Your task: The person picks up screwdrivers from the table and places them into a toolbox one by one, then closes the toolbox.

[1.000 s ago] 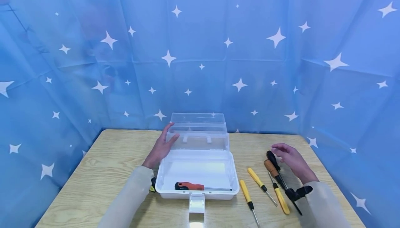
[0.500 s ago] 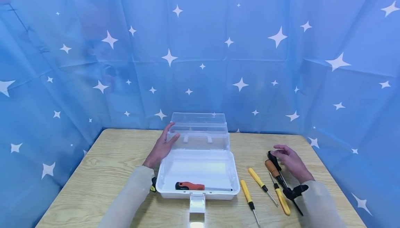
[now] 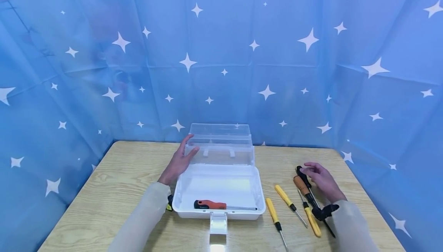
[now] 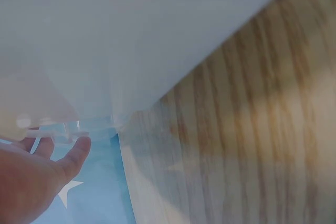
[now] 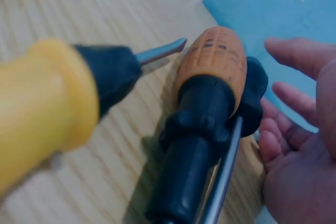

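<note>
My left hand (image 3: pixel 176 167) rests with spread thumb and fingers at the left side of the raised clear lid (image 3: pixel 219 156) of a white toolbox (image 3: pixel 218 215). A red-and-black screwdriver (image 3: pixel 211 205) lies inside along the box's front wall. On the right, my right hand (image 3: pixel 323 183) is beside the black handle of a screwdriver (image 3: pixel 303 177), its fingers loosely bent close to that handle. The right wrist view shows the thumb raised apart from the black handle (image 5: pixel 254 95). Next to it lies a screwdriver with an orange-brown grip (image 5: pixel 212 56).
Three yellow-handled screwdrivers lie right of the box: one (image 3: pixel 272 210) nearest it, another (image 3: pixel 283 195) beside that, and a third (image 3: pixel 312 221) by the right wrist. The box's latch flap (image 3: pixel 218 225) hangs toward me. A starry blue cloth (image 3: pixel 221 52) surrounds the wooden table (image 3: pixel 131 175).
My right hand has shifted slightly, its fingers drawing in around the end of the black screwdriver handle. My left hand has stayed at the lid.
</note>
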Motion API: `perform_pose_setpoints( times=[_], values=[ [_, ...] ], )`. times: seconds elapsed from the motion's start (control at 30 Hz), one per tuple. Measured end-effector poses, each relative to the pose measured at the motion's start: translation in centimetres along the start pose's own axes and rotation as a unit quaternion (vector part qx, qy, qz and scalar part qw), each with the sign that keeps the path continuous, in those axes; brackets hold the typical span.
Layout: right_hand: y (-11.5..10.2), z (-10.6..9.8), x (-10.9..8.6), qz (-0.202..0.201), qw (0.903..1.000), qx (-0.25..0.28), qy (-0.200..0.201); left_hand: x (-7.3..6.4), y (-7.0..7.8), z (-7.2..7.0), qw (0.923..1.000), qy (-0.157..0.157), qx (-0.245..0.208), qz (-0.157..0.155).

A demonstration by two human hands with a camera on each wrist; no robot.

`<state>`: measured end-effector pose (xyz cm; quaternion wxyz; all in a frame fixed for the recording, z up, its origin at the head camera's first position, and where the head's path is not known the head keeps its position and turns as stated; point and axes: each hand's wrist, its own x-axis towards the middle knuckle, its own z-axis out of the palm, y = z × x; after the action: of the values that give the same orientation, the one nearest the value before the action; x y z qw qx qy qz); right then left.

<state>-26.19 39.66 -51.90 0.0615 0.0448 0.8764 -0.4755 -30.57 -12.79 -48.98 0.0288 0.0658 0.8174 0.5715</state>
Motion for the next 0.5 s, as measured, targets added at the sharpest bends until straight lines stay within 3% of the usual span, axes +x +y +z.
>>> perform_pose_setpoints(
  times=[0.5],
  values=[
    [-0.34,0.6,-0.28,0.016,0.9997,-0.01,0.013,-0.16,0.18,-0.1,0.9998,-0.009,-0.014,-0.004]
  ],
)
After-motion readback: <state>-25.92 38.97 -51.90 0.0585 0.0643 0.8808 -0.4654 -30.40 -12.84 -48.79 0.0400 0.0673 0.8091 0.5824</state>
